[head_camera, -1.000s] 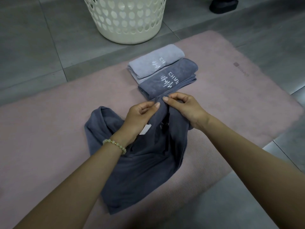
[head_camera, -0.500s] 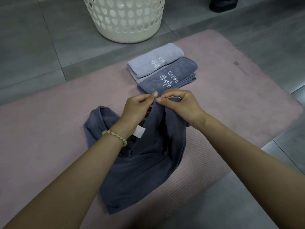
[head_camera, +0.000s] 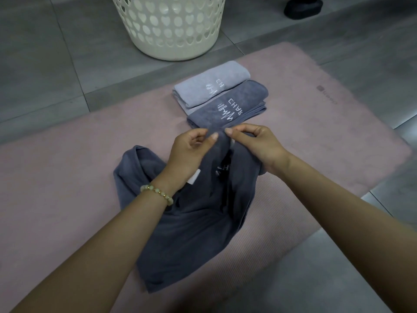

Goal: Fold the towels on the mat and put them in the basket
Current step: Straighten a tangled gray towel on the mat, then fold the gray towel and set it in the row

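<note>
A person's two bare arms reach forward over a pink mat [head_camera: 67, 177] on a grey tiled floor [head_camera: 40, 64]. The left hand [head_camera: 189, 152] and right hand [head_camera: 259, 145] sit close together, fingertips almost meeting, each with thumb and curled fingers pinching the raised top edge of a rumpled dark grey towel [head_camera: 194, 222]. That towel hangs down from the fingers and spreads loosely over the mat beneath both wrists and forearms, bunching out to the left of the left hand. A small white label [head_camera: 194, 177] shows on the cloth just under the left wrist, which wears a pale beaded bracelet [head_camera: 158, 193]. Just beyond the fingertips lies a folded dark grey towel [head_camera: 230, 107] with white lettering, and touching its far side a folded light grey towel [head_camera: 209, 86], both on the mat. Further beyond the hands, off the mat, stands a cream basket [head_camera: 171, 26] with heart-shaped holes. A black object [head_camera: 302, 7] sits far beyond the right hand
</note>
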Available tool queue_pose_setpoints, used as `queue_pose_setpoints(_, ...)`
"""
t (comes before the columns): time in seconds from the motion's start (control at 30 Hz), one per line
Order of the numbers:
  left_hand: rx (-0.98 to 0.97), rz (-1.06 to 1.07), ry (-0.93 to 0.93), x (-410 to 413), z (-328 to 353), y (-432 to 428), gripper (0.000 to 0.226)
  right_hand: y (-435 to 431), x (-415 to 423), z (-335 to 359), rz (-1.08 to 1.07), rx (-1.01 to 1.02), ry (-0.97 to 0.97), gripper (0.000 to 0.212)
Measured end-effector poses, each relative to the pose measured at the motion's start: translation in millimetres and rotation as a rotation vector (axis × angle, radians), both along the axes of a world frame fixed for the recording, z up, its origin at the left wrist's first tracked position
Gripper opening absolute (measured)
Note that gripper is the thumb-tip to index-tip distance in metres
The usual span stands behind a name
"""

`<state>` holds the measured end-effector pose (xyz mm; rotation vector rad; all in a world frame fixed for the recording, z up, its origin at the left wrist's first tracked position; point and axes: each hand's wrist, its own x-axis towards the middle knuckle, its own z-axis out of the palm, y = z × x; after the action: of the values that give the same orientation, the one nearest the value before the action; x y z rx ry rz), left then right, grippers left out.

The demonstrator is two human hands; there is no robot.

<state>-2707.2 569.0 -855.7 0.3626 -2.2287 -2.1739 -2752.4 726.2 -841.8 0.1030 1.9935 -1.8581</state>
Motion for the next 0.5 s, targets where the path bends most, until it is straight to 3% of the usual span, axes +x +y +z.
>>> queue_pose_setpoints(0.17,-0.131,0.144,0.068,-9.2,36.7,-46.0,0.023,15.1,5.7,28.3,0.134,0.176,0.09,0.016)
queue_pose_setpoints(0.37,-0.201,0.351,0.189,10.2,160.9,-127.3,0.02,1.5,22.0,110.7,0.243,0.353,0.222,0.079)
queue_pose_setpoints(0.43,-0.256,0.354,0.234,30.8,198.5,-140.5,0.02,-10.4,30.7,150.0,0.407,0.46,0.25,0.08)
queue_pose_setpoints(0.5,-0.26,0.379,0.275,53.1,235.7,-145.8,0.02,-23.7,42.4,190.2,0.581,0.593,0.333,0.065)
